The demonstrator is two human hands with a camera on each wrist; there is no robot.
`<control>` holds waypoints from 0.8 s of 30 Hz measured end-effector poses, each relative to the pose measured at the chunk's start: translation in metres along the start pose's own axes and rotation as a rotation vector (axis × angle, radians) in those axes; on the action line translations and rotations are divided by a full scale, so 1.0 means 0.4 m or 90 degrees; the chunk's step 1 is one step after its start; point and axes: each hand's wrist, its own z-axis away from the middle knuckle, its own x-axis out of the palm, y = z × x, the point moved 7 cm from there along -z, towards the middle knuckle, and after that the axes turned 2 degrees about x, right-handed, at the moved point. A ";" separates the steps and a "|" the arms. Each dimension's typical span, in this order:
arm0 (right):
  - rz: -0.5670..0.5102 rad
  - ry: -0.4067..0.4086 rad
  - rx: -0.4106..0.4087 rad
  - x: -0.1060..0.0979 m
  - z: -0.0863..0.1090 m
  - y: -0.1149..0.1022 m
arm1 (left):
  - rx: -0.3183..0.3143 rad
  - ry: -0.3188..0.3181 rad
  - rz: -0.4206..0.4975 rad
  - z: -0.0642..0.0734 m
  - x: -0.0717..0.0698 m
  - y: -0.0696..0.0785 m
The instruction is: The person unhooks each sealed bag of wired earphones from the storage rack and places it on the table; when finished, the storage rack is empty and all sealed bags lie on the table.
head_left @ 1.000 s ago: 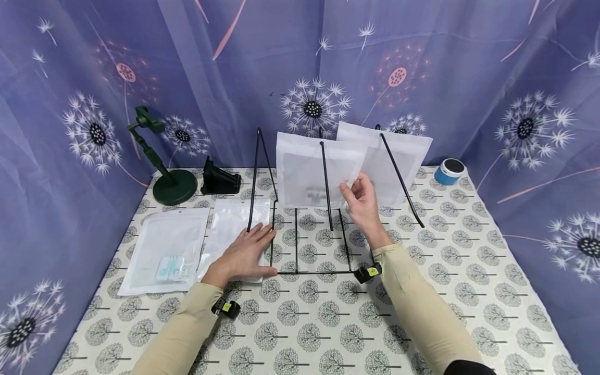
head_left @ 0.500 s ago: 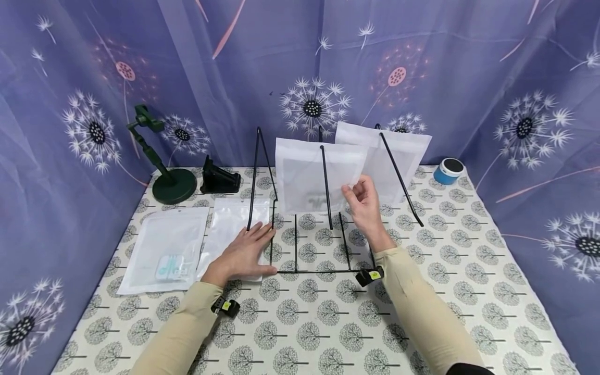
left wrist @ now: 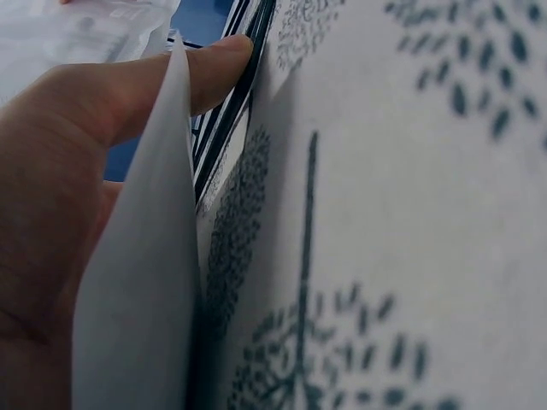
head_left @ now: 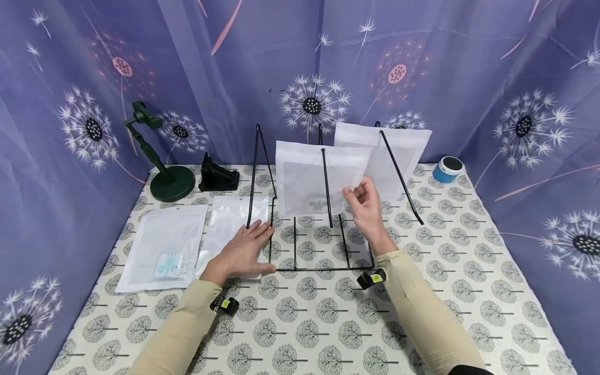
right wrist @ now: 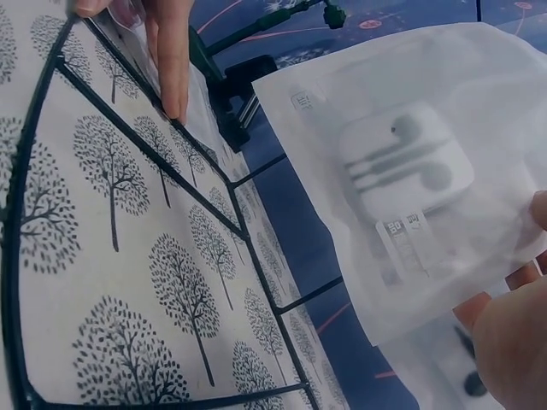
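Observation:
A black wire rack (head_left: 323, 269) with several slanted prongs stands on the table. From its middle prong hangs a white zip pouch (head_left: 300, 179); earphones in a case (right wrist: 410, 158) show through it in the right wrist view. My right hand (head_left: 366, 208) pinches this pouch near its lower right corner. A second white pouch (head_left: 409, 151) hangs on the right prong, partly behind the first. My left hand (head_left: 241, 252) rests with fingers extended at the left side of the rack's base, over part of a flat pouch (head_left: 229, 211).
Farther left lies another flat white pouch (head_left: 159, 229) with a turquoise print. Behind stand a green stand (head_left: 172, 183) and a black holder (head_left: 218, 177). A blue round speaker (head_left: 447, 169) is at the back right. A purple curtain (head_left: 234, 78) closes off the back.
The pouch in my right hand has come slightly lower and nearer along the middle prong, the right hand with it. My left hand stays at the rack's base.

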 end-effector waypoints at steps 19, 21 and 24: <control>-0.005 0.000 0.007 -0.003 0.021 -0.018 | -0.001 -0.005 -0.003 -0.003 0.001 -0.002; -0.002 -0.001 0.006 -0.003 0.025 -0.020 | -0.002 -0.004 -0.004 -0.002 0.002 -0.002; -0.006 0.001 0.008 -0.005 0.032 -0.022 | -0.003 -0.002 -0.003 -0.001 0.001 0.000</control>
